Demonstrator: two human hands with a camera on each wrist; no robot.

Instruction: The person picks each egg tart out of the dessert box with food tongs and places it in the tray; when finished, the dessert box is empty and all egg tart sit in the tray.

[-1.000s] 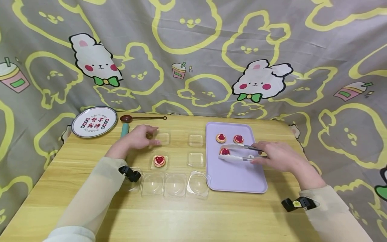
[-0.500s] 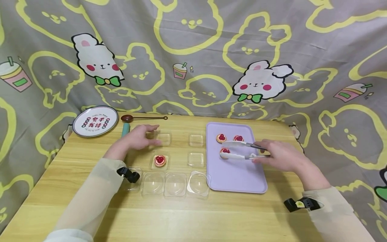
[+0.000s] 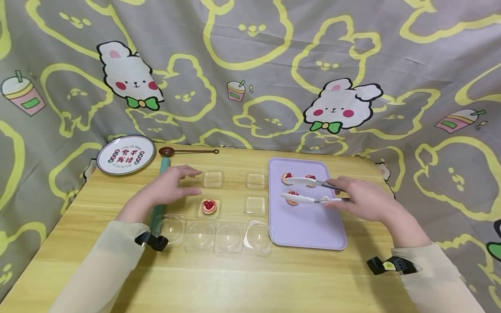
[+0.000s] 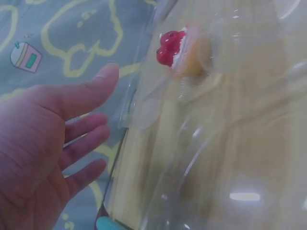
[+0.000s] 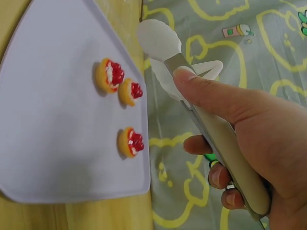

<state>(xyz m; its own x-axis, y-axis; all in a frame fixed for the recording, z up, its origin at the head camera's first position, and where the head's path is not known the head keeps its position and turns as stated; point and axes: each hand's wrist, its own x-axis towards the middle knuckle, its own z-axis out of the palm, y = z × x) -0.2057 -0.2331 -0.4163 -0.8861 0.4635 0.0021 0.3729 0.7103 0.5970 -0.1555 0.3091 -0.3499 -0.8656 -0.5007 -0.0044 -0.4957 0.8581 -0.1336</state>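
My right hand grips a pair of tongs with white tips, held spread above the lilac tray. Three small red-topped tarts sit on that tray, partly hidden by the tongs in the head view. Nothing lies between the tong tips in the right wrist view. My left hand hovers with fingers apart, holding nothing, just left of a clear square plastic box base. Another tart rests in a clear box base in front of it.
Two more clear box bases stand beside the tray. Several clear domed lids line up in front. A green rod lies under my left forearm. A round plate and a brown long-handled ladle are at the back left.
My left hand has drawn back leftward from the back box base. The tongs have risen off the front tart on the tray, leaving it there.
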